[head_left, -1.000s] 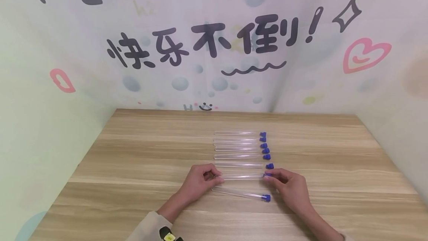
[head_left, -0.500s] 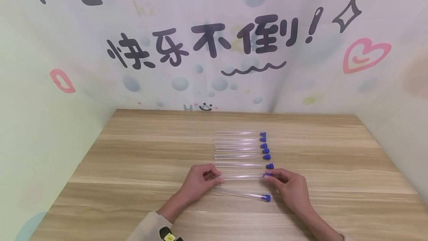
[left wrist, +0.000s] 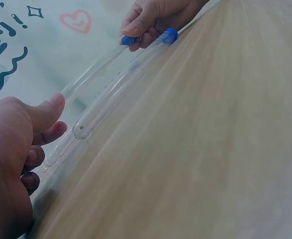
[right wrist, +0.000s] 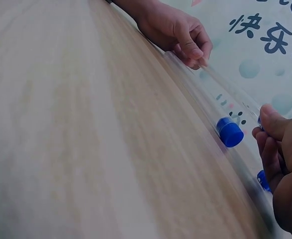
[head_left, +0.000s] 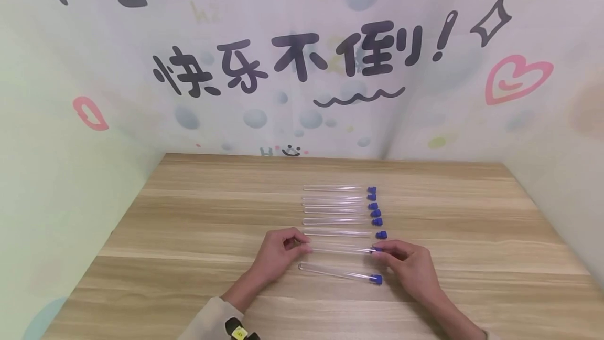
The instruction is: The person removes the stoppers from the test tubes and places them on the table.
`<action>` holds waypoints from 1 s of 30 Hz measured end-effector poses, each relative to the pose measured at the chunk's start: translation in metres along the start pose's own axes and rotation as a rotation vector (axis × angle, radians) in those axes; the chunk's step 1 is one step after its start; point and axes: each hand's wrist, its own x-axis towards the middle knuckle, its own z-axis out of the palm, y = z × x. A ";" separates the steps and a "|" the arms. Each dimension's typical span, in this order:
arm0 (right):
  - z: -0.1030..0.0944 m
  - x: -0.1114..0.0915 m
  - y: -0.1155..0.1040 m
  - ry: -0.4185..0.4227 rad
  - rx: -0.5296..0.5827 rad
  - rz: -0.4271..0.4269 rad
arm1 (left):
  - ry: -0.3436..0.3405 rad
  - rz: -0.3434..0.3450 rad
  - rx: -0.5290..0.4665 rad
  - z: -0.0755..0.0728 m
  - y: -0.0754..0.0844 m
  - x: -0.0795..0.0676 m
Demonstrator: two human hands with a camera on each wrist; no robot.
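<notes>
My left hand [head_left: 277,253] pinches the rounded left end of a clear test tube [head_left: 342,248] between thumb and fingers. At its other end, my right hand [head_left: 411,266] pinches a blue cap [left wrist: 129,40] that sits at the tube's mouth. Both wrist views show this tube held close above the tabletop, lying crosswise between the hands. Nearer the body, another test tube [head_left: 332,271] lies slightly slanted on the table with a blue stopper [right wrist: 230,132] in its right end. Part of the held cap is hidden by the right fingers.
Beyond the hands, several uncapped tubes [head_left: 336,221] lie in a column on the wooden table [head_left: 203,203]. Loose blue caps [head_left: 376,221] lie beside their right ends. A printed cloth backdrop [head_left: 226,130] hangs behind the table's far edge.
The left hand has shifted slightly left and away from the body, uncovering the rounded end of the nearer tube. The held tube's right end has dipped a little toward the body with the right fingers.
</notes>
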 end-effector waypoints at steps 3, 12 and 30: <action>-0.001 0.000 0.000 -0.017 0.017 -0.008 | 0.001 -0.007 -0.007 0.000 0.000 0.000; -0.007 0.004 0.000 -0.065 0.004 0.012 | -0.006 -0.016 -0.007 0.000 0.000 0.001; -0.013 0.007 0.002 -0.085 -0.018 -0.006 | 0.044 -0.010 0.064 0.008 -0.040 0.007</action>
